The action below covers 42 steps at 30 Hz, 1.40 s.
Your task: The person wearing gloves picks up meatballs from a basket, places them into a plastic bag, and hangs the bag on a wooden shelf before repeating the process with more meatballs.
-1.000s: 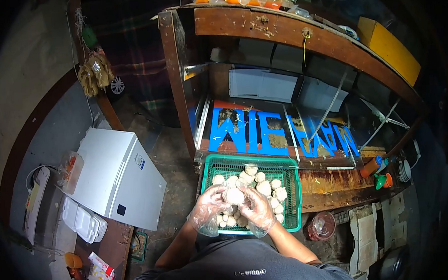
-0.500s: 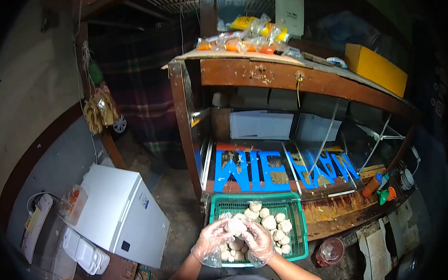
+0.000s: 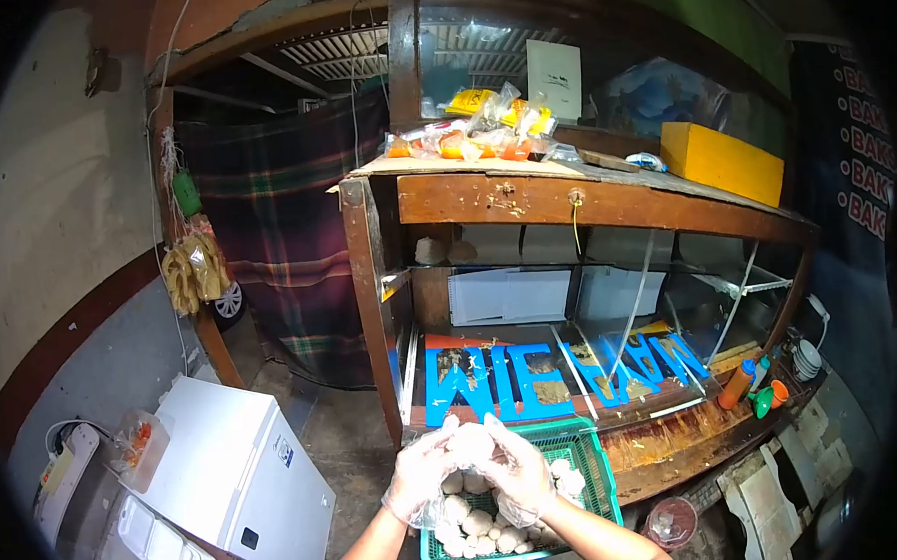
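Both my hands wear clear plastic gloves. My left hand (image 3: 417, 482) and my right hand (image 3: 522, 472) hold one large pale meatball (image 3: 471, 443) between their fingertips. They are above a green plastic basket (image 3: 610, 485), near its far side. Inside the basket lie several more pale meatballs (image 3: 479, 522), large and small, partly hidden by my hands and wrists.
Behind the basket stands a wooden stall (image 3: 485, 196) with a glass front and blue lettering. A white chest freezer (image 3: 277, 478) is at the left. Sauce bottles (image 3: 737, 382) and a reddish bucket (image 3: 671, 522) are on the right. Foam boxes (image 3: 165, 548) sit lower left.
The camera view has tilted up, so the stall and basket appear lower. My hands have risen towards the basket's far edge, still holding the meatball.
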Tool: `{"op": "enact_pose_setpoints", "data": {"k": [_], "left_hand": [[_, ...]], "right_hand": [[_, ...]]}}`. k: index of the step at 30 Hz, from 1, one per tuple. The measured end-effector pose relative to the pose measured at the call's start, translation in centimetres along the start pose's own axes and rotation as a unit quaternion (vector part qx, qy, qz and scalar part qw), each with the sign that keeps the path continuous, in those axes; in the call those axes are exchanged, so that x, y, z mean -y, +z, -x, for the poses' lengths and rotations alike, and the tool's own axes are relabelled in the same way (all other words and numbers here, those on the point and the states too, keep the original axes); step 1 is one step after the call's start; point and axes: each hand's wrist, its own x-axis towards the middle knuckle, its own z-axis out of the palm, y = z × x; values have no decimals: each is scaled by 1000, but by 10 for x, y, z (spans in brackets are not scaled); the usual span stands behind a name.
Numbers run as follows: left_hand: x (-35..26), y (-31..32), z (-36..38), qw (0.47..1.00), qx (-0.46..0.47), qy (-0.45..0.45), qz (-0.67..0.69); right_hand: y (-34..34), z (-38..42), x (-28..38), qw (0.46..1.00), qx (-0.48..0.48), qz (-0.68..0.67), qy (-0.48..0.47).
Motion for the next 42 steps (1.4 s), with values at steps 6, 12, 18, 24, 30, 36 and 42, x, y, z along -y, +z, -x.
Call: {"op": "enact_pose_setpoints", "data": {"k": [6,12,18,24,30,36,42], "left_hand": [[-3,-4,-35,986,-12,70,-150],[4,3,-74,992,6,72,-102],[0,14,-118,988,61,96,-104],[17,1,-170,979,74,131,-141],[5,3,-216,947,54,231,-215],[-4,1,-270,896,-34,360,-257],[-21,14,-292,868,-68,371,-323]], "right_hand": [[-9,-38,-33,999,-6,-34,-34],[-24,-67,-56,995,-5,-69,-70],[-36,-103,-74,991,-30,-111,-67],[-50,-139,-104,985,-22,-133,-105],[-62,-188,-103,983,-63,-40,-170],[-68,-241,-100,974,-77,45,-208],[-75,-280,-110,942,-146,114,-280]]}}
